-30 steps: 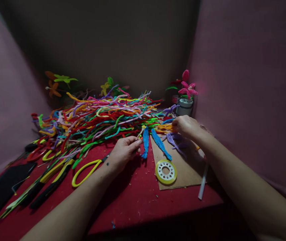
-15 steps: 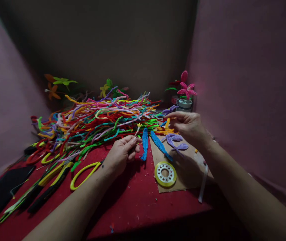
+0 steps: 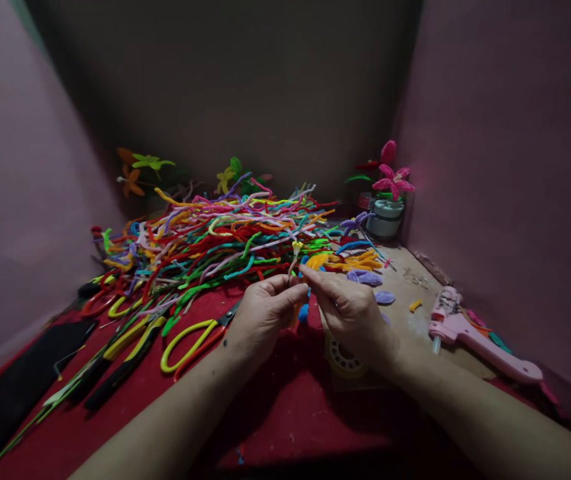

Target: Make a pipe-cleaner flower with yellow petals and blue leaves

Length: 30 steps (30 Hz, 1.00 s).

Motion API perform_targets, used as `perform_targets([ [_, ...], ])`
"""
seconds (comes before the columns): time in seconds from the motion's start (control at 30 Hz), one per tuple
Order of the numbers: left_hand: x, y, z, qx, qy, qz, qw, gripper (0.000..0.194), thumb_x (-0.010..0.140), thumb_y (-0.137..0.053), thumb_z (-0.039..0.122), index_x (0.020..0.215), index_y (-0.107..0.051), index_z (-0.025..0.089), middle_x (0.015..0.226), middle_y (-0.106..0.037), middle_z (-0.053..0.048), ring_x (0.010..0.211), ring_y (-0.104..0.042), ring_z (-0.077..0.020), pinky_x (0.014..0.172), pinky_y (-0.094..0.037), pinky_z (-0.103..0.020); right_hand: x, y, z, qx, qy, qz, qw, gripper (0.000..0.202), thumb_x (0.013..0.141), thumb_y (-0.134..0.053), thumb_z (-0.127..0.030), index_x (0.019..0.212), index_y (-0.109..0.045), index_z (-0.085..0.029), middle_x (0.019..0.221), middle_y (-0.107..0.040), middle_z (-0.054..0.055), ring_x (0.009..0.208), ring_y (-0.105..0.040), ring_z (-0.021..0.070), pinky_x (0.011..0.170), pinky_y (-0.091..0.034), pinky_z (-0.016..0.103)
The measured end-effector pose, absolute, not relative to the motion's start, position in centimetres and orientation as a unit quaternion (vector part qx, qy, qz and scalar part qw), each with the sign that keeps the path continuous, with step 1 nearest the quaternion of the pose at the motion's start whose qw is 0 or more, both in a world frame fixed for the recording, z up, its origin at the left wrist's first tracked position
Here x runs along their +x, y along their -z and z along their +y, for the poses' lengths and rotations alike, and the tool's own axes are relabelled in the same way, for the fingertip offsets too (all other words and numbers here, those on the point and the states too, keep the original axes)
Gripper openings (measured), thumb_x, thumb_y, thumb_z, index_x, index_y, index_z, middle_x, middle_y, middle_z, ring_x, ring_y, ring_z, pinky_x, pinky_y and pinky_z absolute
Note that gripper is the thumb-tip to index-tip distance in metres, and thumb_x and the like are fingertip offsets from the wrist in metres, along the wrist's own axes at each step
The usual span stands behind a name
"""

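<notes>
My left hand (image 3: 265, 313) pinches a thin stem with a small yellow tip (image 3: 297, 248) that stands up above the fingers. Close against it on the right is my right hand (image 3: 353, 310), its fingers closed on an orange-yellow fuzzy petal (image 3: 317, 261) beside the stem. Blue fuzzy pieces (image 3: 304, 312) show partly behind the hands. Purple petals (image 3: 364, 277) lie on the brown board just beyond my right hand. A tape roll (image 3: 345, 359) is partly covered by that hand.
A heap of colourful pipe cleaners (image 3: 225, 233) fills the back. Yellow-handled scissors (image 3: 190, 343) and pliers (image 3: 128, 357) lie at left. At right are a pink glue gun (image 3: 475, 337) and a potted pink flower (image 3: 385, 217).
My right hand has come left and down to meet my left hand, bringing the orange-yellow piece to the stem. The view has shifted, and the glue gun now shows.
</notes>
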<state>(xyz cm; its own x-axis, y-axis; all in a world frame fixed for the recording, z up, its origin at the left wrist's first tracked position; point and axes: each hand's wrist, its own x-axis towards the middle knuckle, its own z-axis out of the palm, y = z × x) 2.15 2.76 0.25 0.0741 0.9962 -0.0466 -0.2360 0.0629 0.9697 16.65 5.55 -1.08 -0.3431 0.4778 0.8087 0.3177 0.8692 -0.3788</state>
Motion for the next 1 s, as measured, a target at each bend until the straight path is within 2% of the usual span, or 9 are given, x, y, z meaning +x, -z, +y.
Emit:
perform_targets([
  [0.17,1.8,-0.6,2.7,0.433,-0.506,0.462,0.586,0.019,0.067,-0.069,0.029,0.073,-0.059,0.014,0.051,-0.042,0.007,0.041,-0.027,-0.0022,0.041,-0.018,-0.017,17.2,0.8,5.8,-0.304,-0.122,-0.780,0.533,0.040,0.082,-0.047,-0.009,0.119,-0.057,-0.021,0.101,-0.070,0.004,0.086,-0.066,0.0152,0.079,-0.053,0.029],
  [0.33,1.8,-0.8,2.5,0.461,-0.478,0.476,0.577,0.018,0.066,-0.070,0.028,0.072,-0.061,0.013,0.055,-0.046,0.005,0.043,-0.031,-0.0026,0.042,-0.021,-0.017,18.0,0.6,6.8,-0.335,-0.070,-0.784,0.519,0.030,0.081,-0.048,-0.011,0.105,-0.065,-0.018,0.095,-0.071,0.007,0.085,-0.066,0.0168,0.076,-0.053,0.031],
  [0.5,1.9,-0.8,2.5,0.452,-0.459,0.483,0.593,0.019,0.066,-0.070,0.029,0.076,-0.062,0.014,0.061,-0.053,0.003,0.046,-0.039,-0.0029,0.045,-0.028,-0.017,18.5,0.7,7.0,-0.339,-0.038,-0.781,0.523,0.025,0.082,-0.049,-0.014,0.099,-0.067,-0.017,0.091,-0.072,0.007,0.082,-0.068,0.0171,0.076,-0.053,0.030],
  [0.6,1.9,-0.8,2.5,0.437,-0.453,0.486,0.607,0.019,0.067,-0.070,0.030,0.074,-0.061,0.014,0.058,-0.051,0.003,0.044,-0.039,-0.0031,0.044,-0.025,-0.017,18.3,0.8,6.9,-0.340,-0.055,-0.773,0.533,0.024,0.082,-0.050,-0.015,0.098,-0.068,-0.017,0.090,-0.073,0.007,0.080,-0.068,0.0172,0.075,-0.053,0.030],
  [0.73,1.7,-0.6,2.7,0.432,-0.477,0.467,0.606,0.021,0.065,-0.072,0.027,0.067,-0.056,0.013,0.053,-0.045,0.006,0.042,-0.034,-0.0018,0.042,-0.021,-0.016,18.9,0.1,6.1,-0.355,-0.111,-0.759,0.535,0.033,0.082,-0.050,-0.014,0.112,-0.062,-0.019,0.099,-0.070,0.007,0.086,-0.067,0.0163,0.078,-0.052,0.028],
  [0.8,1.5,-0.6,2.8,0.430,-0.492,0.463,0.598,0.021,0.064,-0.073,0.026,0.066,-0.056,0.014,0.052,-0.044,0.006,0.041,-0.032,-0.0011,0.041,-0.020,-0.016,20.5,-0.3,5.3,-0.385,-0.098,-0.758,0.517,0.040,0.082,-0.048,-0.014,0.121,-0.055,-0.022,0.102,-0.069,0.006,0.089,-0.065,0.0166,0.079,-0.052,0.029],
  [0.9,1.3,-0.8,2.8,0.433,-0.498,0.470,0.586,0.021,0.066,-0.071,0.028,0.066,-0.056,0.014,0.052,-0.048,0.006,0.040,-0.033,-0.0012,0.040,-0.022,-0.016,24.7,-0.1,3.5,-0.453,0.017,-0.769,0.452,0.041,0.081,-0.044,-0.014,0.119,-0.056,-0.023,0.108,-0.065,0.007,0.100,-0.060,0.0215,0.089,-0.048,0.038],
  [0.93,1.3,-0.9,2.8,0.437,-0.497,0.470,0.584,0.022,0.067,-0.071,0.029,0.066,-0.056,0.014,0.052,-0.051,0.005,0.039,-0.034,-0.0014,0.040,-0.023,-0.016,26.4,0.3,2.9,-0.486,0.057,-0.771,0.408,0.043,0.081,-0.043,-0.015,0.122,-0.053,-0.021,0.116,-0.060,0.009,0.108,-0.055,0.0245,0.093,-0.044,0.042],
  [1.0,1.3,-1.0,2.8,0.443,-0.493,0.471,0.582,0.024,0.069,-0.069,0.033,0.064,-0.055,0.013,0.053,-0.055,0.003,0.038,-0.034,-0.0015,0.039,-0.023,-0.016,29.4,1.4,1.9,-0.555,0.124,-0.753,0.331,0.045,0.079,-0.043,-0.019,0.124,-0.050,-0.014,0.117,-0.057,0.015,0.107,-0.052,0.0301,0.090,-0.044,0.046],
])
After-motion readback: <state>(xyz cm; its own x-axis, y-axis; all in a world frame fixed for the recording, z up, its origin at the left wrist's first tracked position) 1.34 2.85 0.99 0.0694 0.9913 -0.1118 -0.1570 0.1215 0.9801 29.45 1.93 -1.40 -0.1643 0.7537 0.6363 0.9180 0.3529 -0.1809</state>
